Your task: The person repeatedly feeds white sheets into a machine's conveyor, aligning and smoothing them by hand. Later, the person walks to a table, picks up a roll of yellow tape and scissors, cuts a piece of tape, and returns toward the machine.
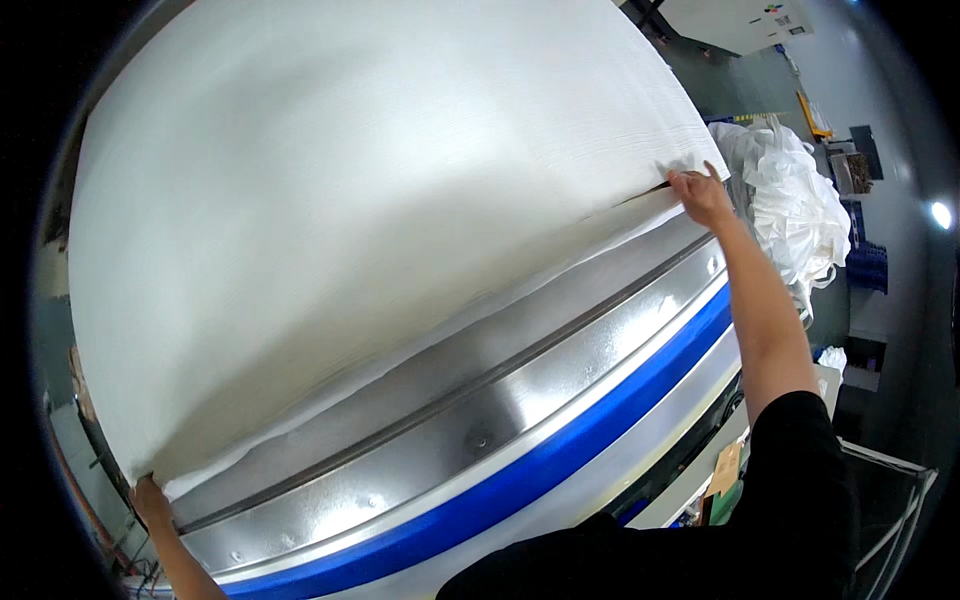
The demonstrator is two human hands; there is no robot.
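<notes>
Spreading a wide white fabric sheet (350,200) across a long machine bed, arms flung far apart to hold its near edge at both corners. Right hand (703,197) pressed on the sheet's right corner, fingers together and curled down onto the cloth, pinning it just above the steel rail (480,400); whether the thumb pinches underneath cannot be told. Left hand (150,500) gripping the left corner at the frame's lower left, fingers closed on the cloth edge, mostly hidden behind it.

Judged as the aligning step: near hem drawn taut and roughly parallel to the rail, lying just above it, not yet squared. Next move seems to call for even tension from both corners and a small pull toward the body, keeping the hem straight along the rail's groove.

Edges: sheet's right border ending right at the right hand, with a slight dark gap under the lifted corner; blue stripe (560,460) running along the machine's front edge below the rail. Open room: little to the right, where a heap of white bags (800,200) sits near the elbow; a black sleeve (800,450) close against the machine front.
</notes>
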